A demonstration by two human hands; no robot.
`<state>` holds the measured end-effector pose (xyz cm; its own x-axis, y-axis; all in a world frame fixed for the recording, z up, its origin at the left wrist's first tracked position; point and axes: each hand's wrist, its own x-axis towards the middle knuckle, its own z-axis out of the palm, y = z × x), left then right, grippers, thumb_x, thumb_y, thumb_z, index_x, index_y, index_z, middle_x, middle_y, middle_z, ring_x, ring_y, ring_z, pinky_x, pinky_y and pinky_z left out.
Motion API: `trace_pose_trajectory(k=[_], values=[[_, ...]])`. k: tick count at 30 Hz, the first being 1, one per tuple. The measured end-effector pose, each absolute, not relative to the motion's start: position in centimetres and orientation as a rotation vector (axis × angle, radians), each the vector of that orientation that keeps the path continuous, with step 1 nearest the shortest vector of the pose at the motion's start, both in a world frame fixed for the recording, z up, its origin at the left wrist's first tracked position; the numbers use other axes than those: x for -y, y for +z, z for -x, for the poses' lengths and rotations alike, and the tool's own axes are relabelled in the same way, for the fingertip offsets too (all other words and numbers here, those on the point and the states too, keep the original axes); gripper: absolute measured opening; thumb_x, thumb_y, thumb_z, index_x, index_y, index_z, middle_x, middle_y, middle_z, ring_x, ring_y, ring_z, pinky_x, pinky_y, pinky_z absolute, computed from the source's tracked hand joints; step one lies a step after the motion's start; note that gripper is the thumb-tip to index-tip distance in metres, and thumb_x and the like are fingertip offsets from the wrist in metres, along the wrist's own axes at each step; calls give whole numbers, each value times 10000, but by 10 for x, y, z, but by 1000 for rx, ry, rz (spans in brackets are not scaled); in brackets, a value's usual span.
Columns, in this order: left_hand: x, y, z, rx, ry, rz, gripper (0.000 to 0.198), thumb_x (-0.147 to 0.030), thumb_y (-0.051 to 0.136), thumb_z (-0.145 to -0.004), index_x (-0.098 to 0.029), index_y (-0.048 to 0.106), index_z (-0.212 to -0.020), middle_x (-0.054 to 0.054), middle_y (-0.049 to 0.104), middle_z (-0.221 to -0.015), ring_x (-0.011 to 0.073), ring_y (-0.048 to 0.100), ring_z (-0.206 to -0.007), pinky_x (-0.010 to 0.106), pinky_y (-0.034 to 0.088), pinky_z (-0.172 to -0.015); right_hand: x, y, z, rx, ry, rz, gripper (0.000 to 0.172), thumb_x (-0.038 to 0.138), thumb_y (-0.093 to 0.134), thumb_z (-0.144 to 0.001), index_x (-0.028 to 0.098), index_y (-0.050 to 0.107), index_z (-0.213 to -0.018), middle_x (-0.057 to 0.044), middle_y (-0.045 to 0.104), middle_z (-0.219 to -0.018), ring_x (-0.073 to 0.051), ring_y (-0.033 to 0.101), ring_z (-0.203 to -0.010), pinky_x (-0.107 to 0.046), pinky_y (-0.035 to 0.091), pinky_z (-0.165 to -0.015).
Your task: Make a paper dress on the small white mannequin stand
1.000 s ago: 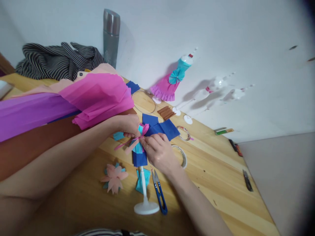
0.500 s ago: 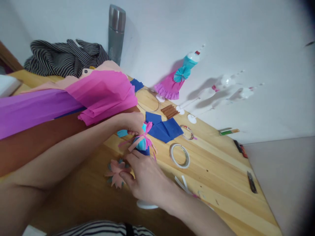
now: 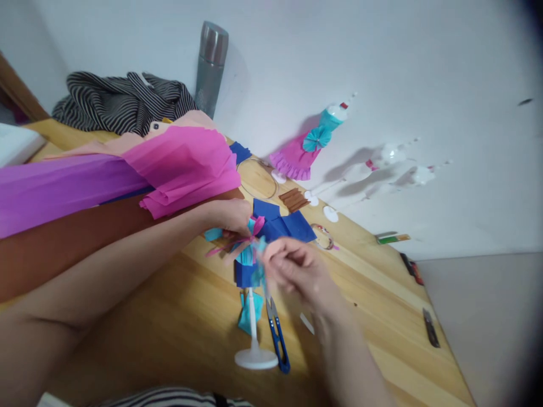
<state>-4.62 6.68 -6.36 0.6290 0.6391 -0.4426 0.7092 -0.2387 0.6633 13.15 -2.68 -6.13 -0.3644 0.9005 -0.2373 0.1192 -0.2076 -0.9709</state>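
Note:
My left hand [image 3: 237,216] is closed around the upper part of a paper-dressed doll [image 3: 245,274]. The doll has blue and turquoise crepe paper, a pink and peach ribbon bow, and a white stand [image 3: 256,358]. Between the pinched fingers of my right hand [image 3: 299,271] is a layered paper flower [image 3: 259,272], peach and teal, blurred by motion. The flower is close in front of the doll's bow; I cannot tell if they touch. Blue thread snips [image 3: 278,339] lie beside the stand, and a turquoise paper piece [image 3: 249,315] lies behind its stem.
Pink crepe paper [image 3: 186,164] and purple crepe paper [image 3: 72,181] cover the left side. Dark blue paper pieces [image 3: 288,225] lie beyond my hands. A finished pink doll [image 3: 303,150] and bare white figures [image 3: 365,165] stand by the wall. A utility knife [image 3: 430,328] lies at right.
My right hand has picked the paper flower up off the table and brought it up and right to the doll. The snips and the doll's stem now show. My left hand stays on the doll.

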Motion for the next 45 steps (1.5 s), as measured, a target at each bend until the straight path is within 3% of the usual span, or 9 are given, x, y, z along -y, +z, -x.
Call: trace_pose_trajectory(k=[2,5,12,16,19,23,28,36,45], values=[[-67,-65,46,-1068,-101,-1939,199,-239,567,-650,-160,539,-469,6,521,-410,134,509,-425,251,457,-500,10,-65,-148,1221,1547,1248,262,391,739,-699,178,587,-687,62,457,-482,-38,248,-360,-208,112,-372],[-69,-66,44,-1088,-122,-1917,183,-224,581,-637,-159,542,-470,-3,494,-378,128,502,-410,235,460,-486,-8,-79,-153,1155,1546,1322,298,345,794,-635,166,556,-645,67,451,-484,-25,256,-366,-206,95,-385],[-72,-72,44,-1126,-150,-1917,210,-161,556,-642,-158,504,-438,-5,464,-335,109,475,-357,206,426,-440,-10,-98,-133,1199,1656,1330,273,341,762,-677,160,564,-630,68,435,-456,-24,280,-357,-212,102,-383],[-71,-69,46,-1088,-120,-1920,214,-228,567,-662,-156,533,-463,-8,478,-353,108,479,-383,207,431,-458,-8,-86,-146,1127,1704,1201,342,442,757,-613,198,518,-635,106,341,-442,-24,173,-353,-204,99,-370],[-71,-67,46,-1056,-143,-1929,259,-255,584,-656,-153,524,-426,1,480,-359,108,472,-394,213,424,-460,-8,-85,-153,986,1745,1012,381,475,705,-644,218,427,-604,119,280,-450,-26,93,-345,-197,71,-347],[-71,-70,46,-1050,-142,-1927,256,-260,570,-676,-165,506,-446,-5,461,-363,113,460,-392,233,427,-480,-9,-97,-147,1058,1804,1071,384,410,769,-566,205,446,-597,120,295,-437,-16,126,-355,-184,99,-362],[-72,-74,45,-1058,-143,-1932,270,-291,559,-692,-169,509,-456,6,486,-387,127,481,-399,252,451,-497,-10,-108,-138,1117,1784,1227,279,333,782,-628,152,576,-676,80,434,-477,-5,193,-343,-184,92,-353],[-72,-62,41,-1078,-261,-1956,292,-73,521,-619,-151,474,-342,-4,438,-315,92,431,-333,205,400,-434,-9,-115,-130,1178,1581,1336,267,305,786,-667,149,575,-615,75,448,-428,-27,301,-350,-181,118,-347],[-72,-73,47,-1049,-133,-1908,219,-239,562,-666,-163,508,-468,-28,422,-333,92,420,-346,210,415,-441,-12,-99,-148,1076,1743,1211,337,412,771,-561,178,553,-668,109,339,-445,-6,153,-353,-175,117,-360]])
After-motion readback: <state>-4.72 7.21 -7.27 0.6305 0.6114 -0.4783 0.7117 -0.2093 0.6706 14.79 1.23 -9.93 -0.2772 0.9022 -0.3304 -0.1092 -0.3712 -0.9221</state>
